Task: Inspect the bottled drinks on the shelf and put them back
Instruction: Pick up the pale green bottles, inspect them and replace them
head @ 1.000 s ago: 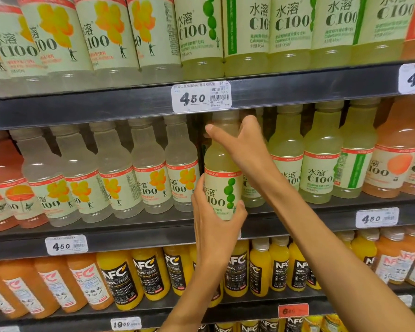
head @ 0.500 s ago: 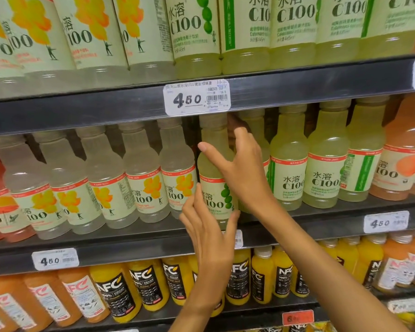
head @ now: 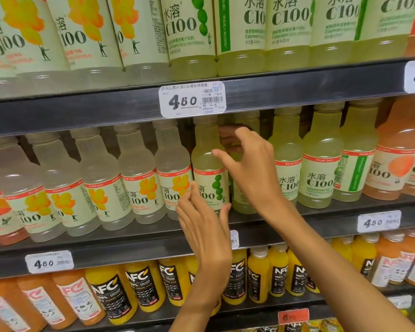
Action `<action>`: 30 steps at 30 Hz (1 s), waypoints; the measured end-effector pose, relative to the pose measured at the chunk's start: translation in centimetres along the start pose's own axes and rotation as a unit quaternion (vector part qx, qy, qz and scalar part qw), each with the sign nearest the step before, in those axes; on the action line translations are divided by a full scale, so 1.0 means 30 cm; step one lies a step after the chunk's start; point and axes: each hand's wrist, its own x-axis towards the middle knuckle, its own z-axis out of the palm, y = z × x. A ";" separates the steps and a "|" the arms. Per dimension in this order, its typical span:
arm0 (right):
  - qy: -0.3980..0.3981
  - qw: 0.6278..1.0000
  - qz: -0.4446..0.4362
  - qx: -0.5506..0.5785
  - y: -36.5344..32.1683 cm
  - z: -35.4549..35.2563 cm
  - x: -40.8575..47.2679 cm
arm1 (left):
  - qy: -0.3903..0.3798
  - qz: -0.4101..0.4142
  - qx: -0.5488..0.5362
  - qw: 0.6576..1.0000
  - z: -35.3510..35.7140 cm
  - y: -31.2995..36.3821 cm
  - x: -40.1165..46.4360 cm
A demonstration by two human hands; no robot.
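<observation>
Pale green plastic bottle (head: 210, 168) stands on the dark shelf (head: 130, 238); left hand (head: 205, 226) and right hand (head: 252, 171) hover beside it, grips apart.

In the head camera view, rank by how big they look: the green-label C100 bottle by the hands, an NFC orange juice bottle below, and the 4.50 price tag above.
1. Green-label C100 bottle, tallest.
2. NFC orange juice bottle, shorter; it may sit farther back, so unsure.
3. 4.50 price tag, smallest.

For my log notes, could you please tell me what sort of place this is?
Most likely a shop's drinks aisle: tiered shelves hold rows of identical bottles, and price tags reading 4.50 are clipped to the shelf edges.
</observation>
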 end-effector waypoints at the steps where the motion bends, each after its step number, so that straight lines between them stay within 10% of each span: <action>1: 0.012 1.000 -0.001 0.002 0.003 -0.003 0.000 | -0.002 0.000 -0.005 1.000 0.001 0.001 -0.002; 8: 0.146 0.988 0.047 0.013 0.045 -0.033 0.002 | 0.004 -0.005 -0.023 1.000 0.004 -0.005 0.002; 15: -0.028 0.993 0.112 0.036 0.058 -0.021 0.054 | -0.031 -0.017 -0.059 0.998 -0.012 0.003 -0.020; 20: 0.002 0.987 0.130 0.090 0.068 -0.043 0.055 | -0.065 0.009 -0.150 0.987 -0.060 -0.014 -0.042; 30: -0.049 0.930 0.117 0.346 0.000 -0.148 -0.036 | -0.313 -0.046 -0.396 0.862 -0.140 -0.013 -0.085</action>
